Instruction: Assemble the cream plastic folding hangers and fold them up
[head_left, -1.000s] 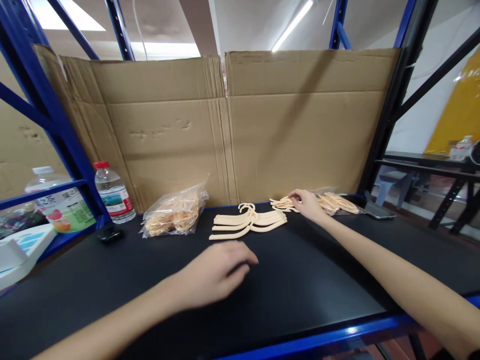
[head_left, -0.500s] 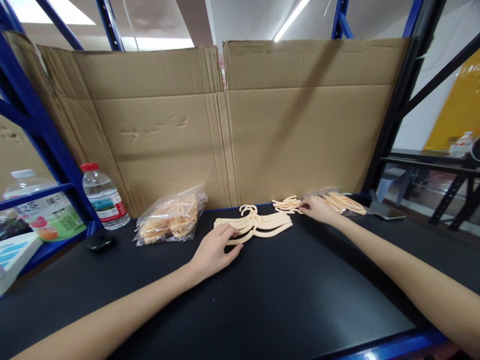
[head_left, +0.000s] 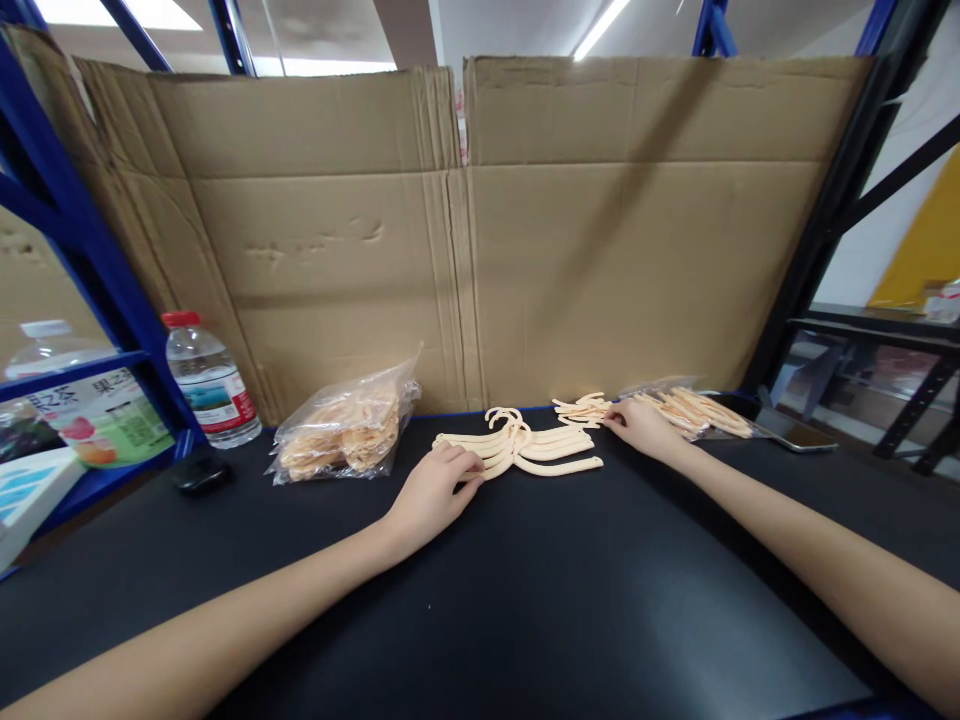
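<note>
A stack of cream plastic hangers [head_left: 525, 447] lies on the black table [head_left: 570, 600] in front of a cardboard wall. My left hand [head_left: 435, 492] rests on the stack's left end, its fingers curled over the hanger arms. My right hand [head_left: 641, 425] reaches to the back right, where its fingertips pinch at a small loose pile of cream pieces [head_left: 581, 407]. Just right of that hand lies an open clear bag of cream pieces [head_left: 705, 410].
A full clear bag of cream pieces [head_left: 345, 425] sits left of the stack. A water bottle [head_left: 210, 383] and a black object [head_left: 199, 472] stand at the far left by a blue rack post [head_left: 90, 250]. A phone [head_left: 799, 432] lies at the right.
My left hand moved forward from the bare table onto the left end of the hanger stack. The right hand stayed at the loose pile. The camera view shifted slightly.
</note>
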